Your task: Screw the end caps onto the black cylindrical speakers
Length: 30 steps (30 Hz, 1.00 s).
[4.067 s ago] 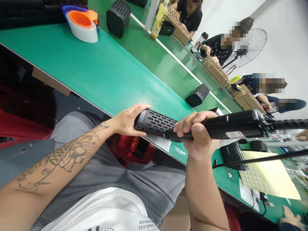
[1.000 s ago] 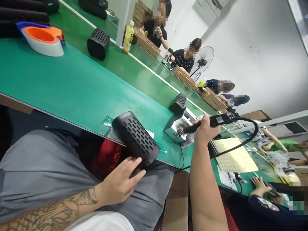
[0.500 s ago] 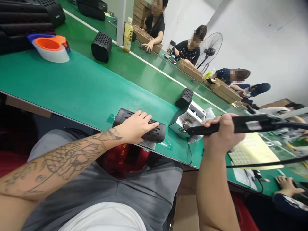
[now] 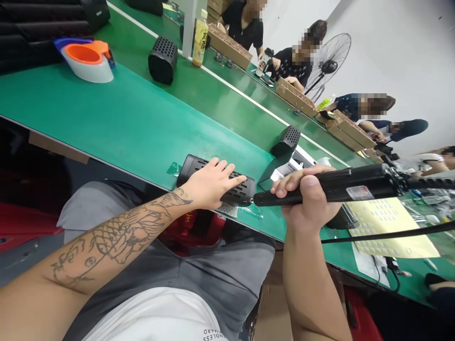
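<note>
A black perforated speaker housing (image 4: 245, 189) lies on its side at the near edge of the green bench. My left hand (image 4: 213, 184) grips it from above, fingers spread over the slotted face, thumb hidden. My right hand (image 4: 309, 194) is wrapped around a black electric screwdriver (image 4: 341, 184), held nearly level with its cable trailing right. The tip of the screwdriver is at the right end of the housing; whether it touches a screw is too small to tell. Behind my right hand stands a silver metal box (image 4: 284, 168), partly covered by the fingers.
More black speakers stand on the bench, one (image 4: 162, 59) near a drink bottle (image 4: 200, 38) and one (image 4: 286, 141) by the metal box. An orange and white tape dispenser (image 4: 88, 61) sits left. A yellow label sheet (image 4: 394, 227) lies right. Co-workers sit across the bench.
My right hand has brought the screwdriver left, from the metal box to the end of the speaker housing. My left hand stays on the housing. The camera view has shifted slightly.
</note>
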Available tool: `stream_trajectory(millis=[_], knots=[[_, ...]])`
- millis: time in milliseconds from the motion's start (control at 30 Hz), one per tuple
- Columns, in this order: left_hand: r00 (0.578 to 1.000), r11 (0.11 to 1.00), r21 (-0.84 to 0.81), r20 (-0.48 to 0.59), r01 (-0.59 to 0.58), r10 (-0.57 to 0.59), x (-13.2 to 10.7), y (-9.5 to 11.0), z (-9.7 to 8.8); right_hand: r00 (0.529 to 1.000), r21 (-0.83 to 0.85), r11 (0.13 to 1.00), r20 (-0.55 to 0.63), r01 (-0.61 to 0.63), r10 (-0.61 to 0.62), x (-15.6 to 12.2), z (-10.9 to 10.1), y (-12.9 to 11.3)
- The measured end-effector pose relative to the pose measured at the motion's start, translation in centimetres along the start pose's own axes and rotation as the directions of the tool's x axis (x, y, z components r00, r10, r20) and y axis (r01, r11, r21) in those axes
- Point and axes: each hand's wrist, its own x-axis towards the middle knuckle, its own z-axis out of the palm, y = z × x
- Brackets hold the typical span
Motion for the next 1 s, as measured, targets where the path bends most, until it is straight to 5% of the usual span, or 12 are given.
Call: stream_trajectory(millis=[500, 1000], knots=[[1.000, 1.000, -0.010, 0.017, -0.007, 0.008, 0.0, -0.1, -0.5, 0.990, 0.014, 1.000, 0.139, 0.002, -0.004, -0.4, 0.2, 0.7], [0.999, 0.999, -0.028, 0.049, 0.019, -0.018, 0.2, 0.0, -1.1, 0.989, -0.066, 0.994, 0.125, 0.089, -0.080, -0.7, 1.1, 0.5]])
